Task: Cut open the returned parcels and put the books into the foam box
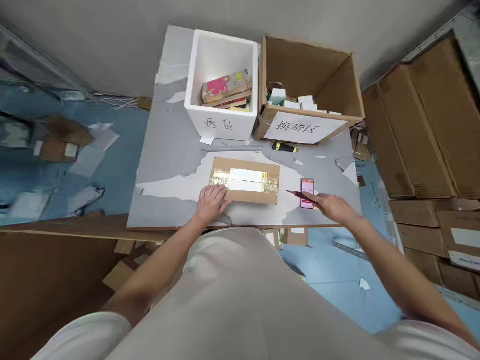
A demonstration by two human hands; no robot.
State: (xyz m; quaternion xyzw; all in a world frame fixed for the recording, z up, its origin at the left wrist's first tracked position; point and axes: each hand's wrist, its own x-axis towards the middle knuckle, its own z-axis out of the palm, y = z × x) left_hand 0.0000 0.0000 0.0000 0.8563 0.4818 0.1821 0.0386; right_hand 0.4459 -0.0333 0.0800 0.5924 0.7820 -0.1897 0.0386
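A sealed cardboard box point(243, 196) lies on the worktable, with a white label and shiny clear tape across its top. My left hand point(212, 202) grips its near left corner, fingers over the top and thumb against the front side. In my right hand point(335, 207) is a red and black box cutter point(299, 194), its blade pointing left toward the box but apart from it. Beneath the cutter and the right fingertips, a phone point(307, 186) with a lit pink screen lies on the table, partly covered.
A white foam box point(221, 120) with books and an open carton point(268, 122) with small white boxes stand at the table's back. Before the carton lies a yellow and black utility knife point(285, 147). The grey table covering point(165, 150) is torn. Stacked cartons point(416, 220) stand right.
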